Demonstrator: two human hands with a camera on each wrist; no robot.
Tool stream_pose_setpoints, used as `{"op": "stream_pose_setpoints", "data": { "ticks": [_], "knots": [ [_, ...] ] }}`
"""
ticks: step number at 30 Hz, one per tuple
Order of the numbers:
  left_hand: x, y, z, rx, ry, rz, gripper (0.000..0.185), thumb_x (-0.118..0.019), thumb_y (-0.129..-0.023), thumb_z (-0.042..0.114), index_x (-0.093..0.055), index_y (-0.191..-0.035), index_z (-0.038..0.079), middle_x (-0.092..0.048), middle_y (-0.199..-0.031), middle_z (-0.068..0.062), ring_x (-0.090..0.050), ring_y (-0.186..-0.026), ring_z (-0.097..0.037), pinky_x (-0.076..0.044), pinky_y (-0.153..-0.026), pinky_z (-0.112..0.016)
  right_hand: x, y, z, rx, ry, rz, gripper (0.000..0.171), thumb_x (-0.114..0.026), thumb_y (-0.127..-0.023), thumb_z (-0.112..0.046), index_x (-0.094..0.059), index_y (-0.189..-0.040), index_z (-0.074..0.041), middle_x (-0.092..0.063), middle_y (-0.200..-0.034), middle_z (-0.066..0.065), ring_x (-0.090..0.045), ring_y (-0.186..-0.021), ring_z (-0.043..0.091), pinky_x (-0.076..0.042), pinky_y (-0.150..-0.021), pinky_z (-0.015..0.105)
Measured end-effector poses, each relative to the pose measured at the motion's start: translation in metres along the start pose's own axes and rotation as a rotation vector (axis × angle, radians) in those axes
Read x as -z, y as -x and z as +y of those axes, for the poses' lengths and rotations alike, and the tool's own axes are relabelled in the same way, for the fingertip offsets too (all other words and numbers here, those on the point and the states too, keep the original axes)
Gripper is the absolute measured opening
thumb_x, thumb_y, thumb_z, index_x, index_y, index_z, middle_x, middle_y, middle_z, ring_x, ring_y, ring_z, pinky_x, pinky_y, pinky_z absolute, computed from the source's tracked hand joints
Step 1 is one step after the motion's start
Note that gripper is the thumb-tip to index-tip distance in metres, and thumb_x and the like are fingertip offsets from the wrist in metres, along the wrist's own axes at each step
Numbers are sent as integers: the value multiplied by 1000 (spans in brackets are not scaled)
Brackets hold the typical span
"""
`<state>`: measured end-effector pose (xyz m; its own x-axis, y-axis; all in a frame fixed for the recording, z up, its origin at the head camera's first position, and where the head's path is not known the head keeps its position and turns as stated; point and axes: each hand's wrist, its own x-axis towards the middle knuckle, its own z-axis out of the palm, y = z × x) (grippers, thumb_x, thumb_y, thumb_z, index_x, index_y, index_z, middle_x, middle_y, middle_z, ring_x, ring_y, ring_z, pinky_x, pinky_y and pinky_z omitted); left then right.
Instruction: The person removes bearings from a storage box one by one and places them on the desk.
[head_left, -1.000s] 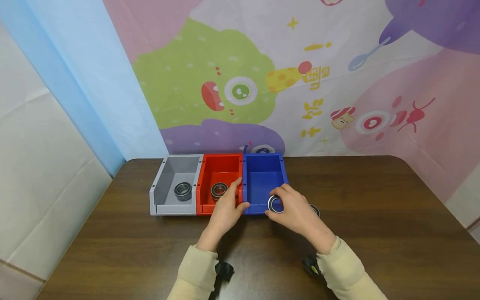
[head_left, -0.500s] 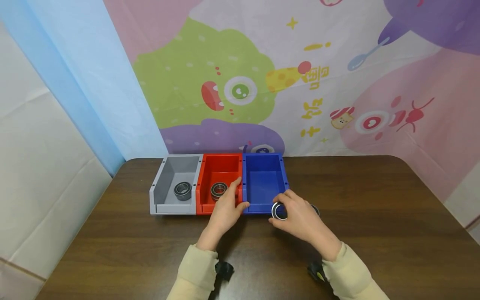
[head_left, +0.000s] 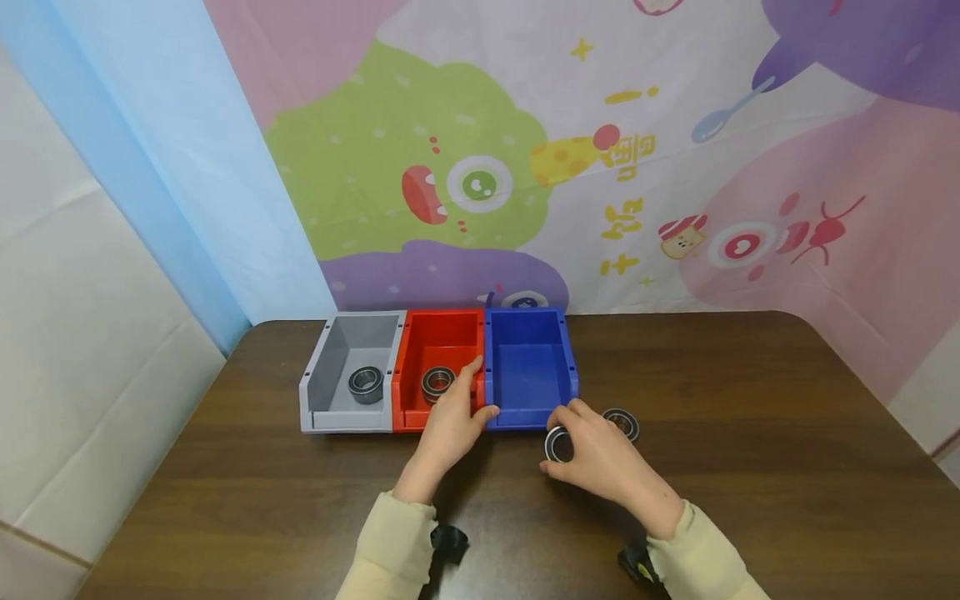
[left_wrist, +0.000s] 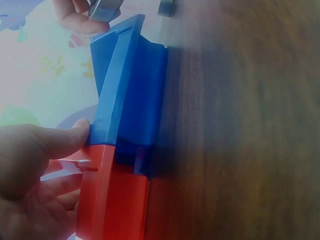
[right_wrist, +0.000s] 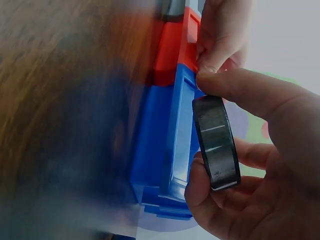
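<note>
Bearing ring [head_left: 558, 443] pinched upright in right hand [head_left: 600, 454], just before blue bin [head_left: 528, 367]; fingers [right_wrist: 235, 92] clamped on rim. Left hand [head_left: 450, 421] grips red bin [head_left: 438, 367] front wall. Best keep pinch firm, ring level. Right wrist view shows rim edge-on; head view shows second ring [head_left: 621, 422] on table [head_left: 750, 467].

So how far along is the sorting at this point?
The grey bin and red bin each hold one bearing. The blue bin looks empty. The right hand holds a bearing over the table just in front of that bin, while the left hand steadies the bins. Another bearing lies on the table.
</note>
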<state>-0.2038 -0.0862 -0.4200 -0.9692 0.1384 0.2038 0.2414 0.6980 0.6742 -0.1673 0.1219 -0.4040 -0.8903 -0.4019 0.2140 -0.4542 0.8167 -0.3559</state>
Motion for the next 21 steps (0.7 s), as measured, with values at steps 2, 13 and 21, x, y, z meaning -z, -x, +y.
{"op": "stream_pose_setpoints", "data": {
  "ticks": [2, 13, 21],
  "knots": [
    [-1, 0, 0, -3, -3, 2, 73, -69, -79, 21, -31, -140, 12, -46, -135, -13, -50, -117, -29, -41, -95, -46, 0, 1, 0, 1, -1, -3, 43, -80, -61, -35, -58, -92, -13, -50, -83, -1, -53, -70, 12, -46, -62, 30],
    [-1, 0, -1, -4, -6, 5, 73, -70, -79, 20, -31, -140, 11, -46, -135, -13, -50, -117, -30, -41, -95, -46, -3, 7, 3, 16, 18, -77, 42, -80, -61, -34, -56, -90, -14, -49, -83, -3, -53, -69, 12, -45, -61, 30],
    [-1, 0, -1, -21, -19, 22, 72, -71, -78, 18, -33, -139, 12, -46, -136, -12, -49, -118, -29, -40, -96, -45, -2, 8, 4, 74, 44, -116, 37, -80, -60, -28, -58, -86, -13, -49, -81, -2, -51, -66, 12, -43, -57, 28]
  ]
}}
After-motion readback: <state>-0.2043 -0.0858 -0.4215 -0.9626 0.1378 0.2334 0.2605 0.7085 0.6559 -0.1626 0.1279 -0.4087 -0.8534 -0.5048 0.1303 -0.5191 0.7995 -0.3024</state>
